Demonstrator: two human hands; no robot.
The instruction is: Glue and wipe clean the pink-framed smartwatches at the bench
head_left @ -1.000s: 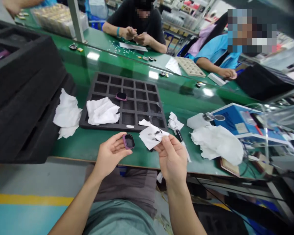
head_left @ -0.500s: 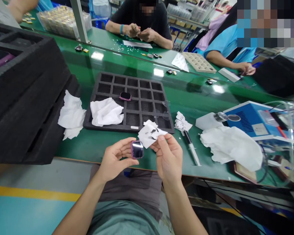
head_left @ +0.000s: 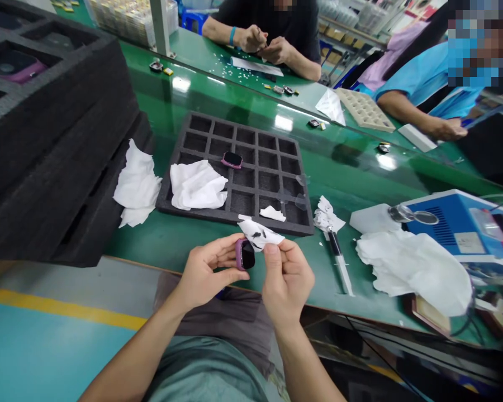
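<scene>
Between the fingers and thumb of my left hand [head_left: 207, 273] is a purple smartwatch case [head_left: 246, 255], its dark screen turned to the right. My right hand [head_left: 287, 279] pinches a white wipe [head_left: 259, 234] with black smears, which overlaps the top edge of the watch case; whether they touch I cannot tell. Just beyond the hands lies a black foam tray [head_left: 245, 192] with square compartments. Another purple watch case [head_left: 232, 159] rests on it, beside a crumpled white cloth [head_left: 197, 185]. A small white scrap [head_left: 273, 213] lies at the tray's near side.
Stacked black foam trays [head_left: 62, 145] rise at the left, with a white cloth [head_left: 137, 184] against them. To the right are a syringe [head_left: 339, 262], a stained wipe [head_left: 327, 215], a dispenser bottle [head_left: 373, 216], a white cloth [head_left: 414, 271] and a blue machine [head_left: 448, 223]. Two people work across the bench.
My right hand has brought the stained wipe left and over the watch case's top edge. The watch case has turned more to the right. The camera view has shifted, and the white scrap now shows.
</scene>
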